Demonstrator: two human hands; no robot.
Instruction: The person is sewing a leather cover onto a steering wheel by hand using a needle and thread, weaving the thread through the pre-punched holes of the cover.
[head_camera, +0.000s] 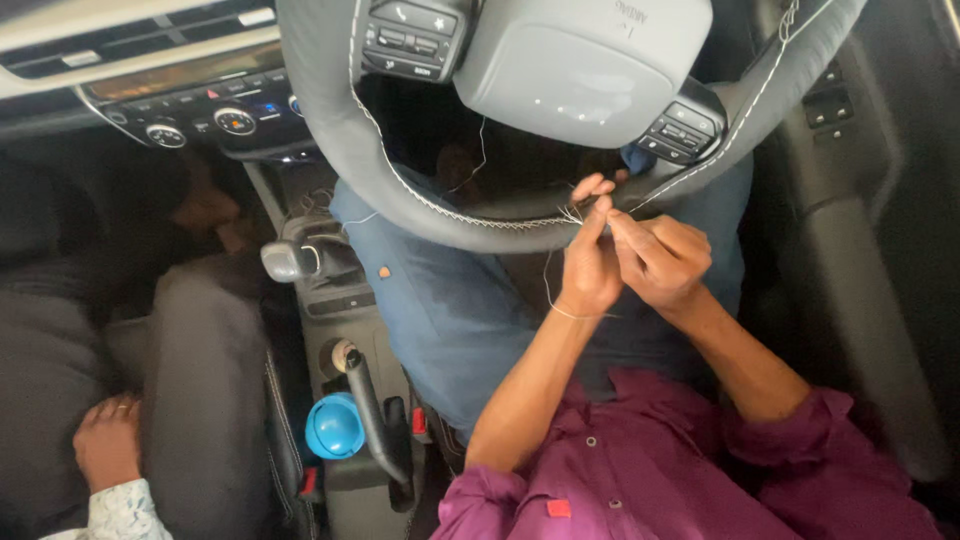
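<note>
A grey stitched cover wraps the steering wheel (420, 190), with a white seam running along its inner rim. At the bottom of the rim, my left hand (588, 262) pinches the white thread (549, 290) right at the seam. A loop of that thread hangs down across my left wrist. My right hand (662, 258) presses against the left one, fingers closed on the thread end at the same spot. Whether a needle sits between the fingers is too small to tell. Both forearms come out of purple sleeves over blue trousers.
The grey wheel hub (585, 65) with button clusters sits above my hands. A gear lever (290, 258), handbrake (375, 405) and blue cup (333, 427) fill the centre console. Another person's hand (108, 440) rests on a lap in the passenger seat. The door panel (860, 200) is at right.
</note>
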